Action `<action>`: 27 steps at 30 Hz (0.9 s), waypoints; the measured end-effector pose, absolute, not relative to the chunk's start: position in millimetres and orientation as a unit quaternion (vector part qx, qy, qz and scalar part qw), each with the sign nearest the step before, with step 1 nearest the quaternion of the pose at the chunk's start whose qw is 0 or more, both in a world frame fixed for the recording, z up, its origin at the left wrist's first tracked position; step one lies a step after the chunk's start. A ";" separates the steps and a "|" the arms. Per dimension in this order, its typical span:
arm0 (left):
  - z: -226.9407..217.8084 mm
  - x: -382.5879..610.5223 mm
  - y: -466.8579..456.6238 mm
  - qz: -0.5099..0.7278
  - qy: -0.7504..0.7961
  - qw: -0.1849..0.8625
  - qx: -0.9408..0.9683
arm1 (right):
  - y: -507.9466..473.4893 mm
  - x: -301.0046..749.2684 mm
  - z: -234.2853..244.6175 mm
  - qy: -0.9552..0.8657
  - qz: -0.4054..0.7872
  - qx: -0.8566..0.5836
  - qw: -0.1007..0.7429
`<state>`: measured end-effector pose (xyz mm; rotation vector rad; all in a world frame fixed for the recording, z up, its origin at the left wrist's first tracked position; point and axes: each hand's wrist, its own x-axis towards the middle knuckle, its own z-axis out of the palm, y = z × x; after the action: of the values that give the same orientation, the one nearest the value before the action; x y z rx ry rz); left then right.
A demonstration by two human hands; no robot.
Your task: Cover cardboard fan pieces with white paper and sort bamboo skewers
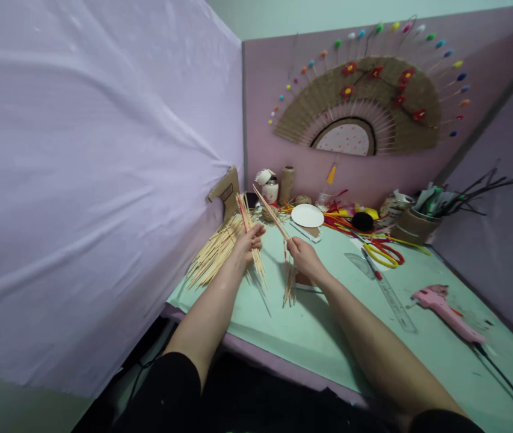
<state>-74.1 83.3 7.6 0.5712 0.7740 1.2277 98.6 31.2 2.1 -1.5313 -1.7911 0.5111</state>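
Note:
My left hand (251, 239) is closed around a bundle of thin wooden skewers (260, 270), held slanted above the table; a red strip shows along the bundle's upper part. In my right hand (302, 252) are more wooden skewers (270, 211), gripped with their tips pointing up and to the left. Below that hand, several skewers with red marks (288, 288) hang or stand close to the table; whether the fingers hold these too, I cannot tell. A large loose pile of skewers (211, 257) lies left of my left hand.
A white round disc (307, 215) lies beyond my hands. To the right are a clear ruler (396, 300), a pink hot glue gun (448, 314) with a cord, red and yellow pipe cleaners (380, 254) and a pot (416, 227). A decorated fan (373, 90) hangs on the back panel.

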 end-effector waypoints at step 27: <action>8.8 -78.8 83.9 0.503 0.317 0.758 0.267 | 11.3 116.8 12.8 -0.578 0.350 -0.545 0.497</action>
<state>-78.8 83.9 8.8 0.5818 0.6910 1.0951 116.8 11.3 12.8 -1.3192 -1.3983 0.8469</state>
